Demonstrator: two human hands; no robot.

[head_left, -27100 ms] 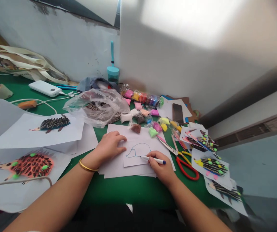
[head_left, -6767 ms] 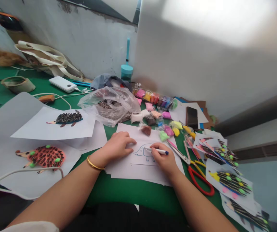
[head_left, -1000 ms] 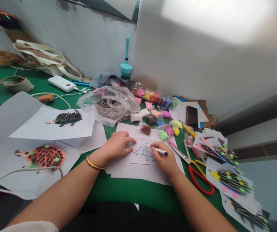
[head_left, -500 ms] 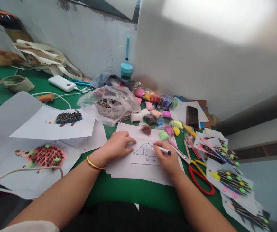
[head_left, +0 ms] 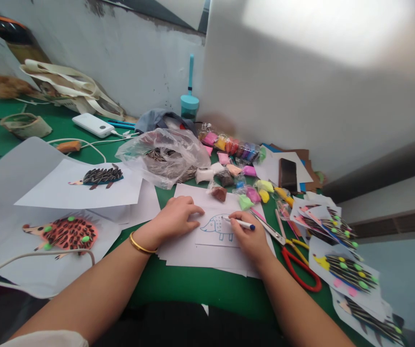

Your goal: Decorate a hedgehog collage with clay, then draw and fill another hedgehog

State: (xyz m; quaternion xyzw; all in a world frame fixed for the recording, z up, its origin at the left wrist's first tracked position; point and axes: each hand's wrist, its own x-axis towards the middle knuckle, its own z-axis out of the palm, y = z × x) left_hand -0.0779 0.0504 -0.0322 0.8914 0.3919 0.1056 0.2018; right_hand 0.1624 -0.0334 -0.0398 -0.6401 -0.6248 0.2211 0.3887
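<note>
My right hand (head_left: pixel 249 239) grips a white marker pen (head_left: pixel 242 223) with a dark blue end, its tip on the back of a blue hedgehog drawing (head_left: pixel 217 230). Small marks fill part of the outlined body, and the hand covers the drawing's right end. The drawing is on a small white sheet (head_left: pixel 210 241) on top of a stack of larger white paper (head_left: pixel 185 255). My left hand (head_left: pixel 178 217) lies flat with fingers spread on the paper, left of the drawing, and holds nothing. A gold bracelet (head_left: pixel 142 243) circles the left wrist.
Red-handled scissors (head_left: pixel 301 270) lie right of my right hand. Beyond the paper are clay packets (head_left: pixel 225 178) and a plastic bag (head_left: pixel 167 154) of striped seeds. Seed-covered hedgehog pictures (head_left: pixel 62 231) lie on the left, others (head_left: pixel 348 270) on the right. A phone (head_left: pixel 287 174) rests farther back.
The pen tip has shifted very slightly along the hedgehog's back, and the right hand moved a little with it. My left hand stays in place.
</note>
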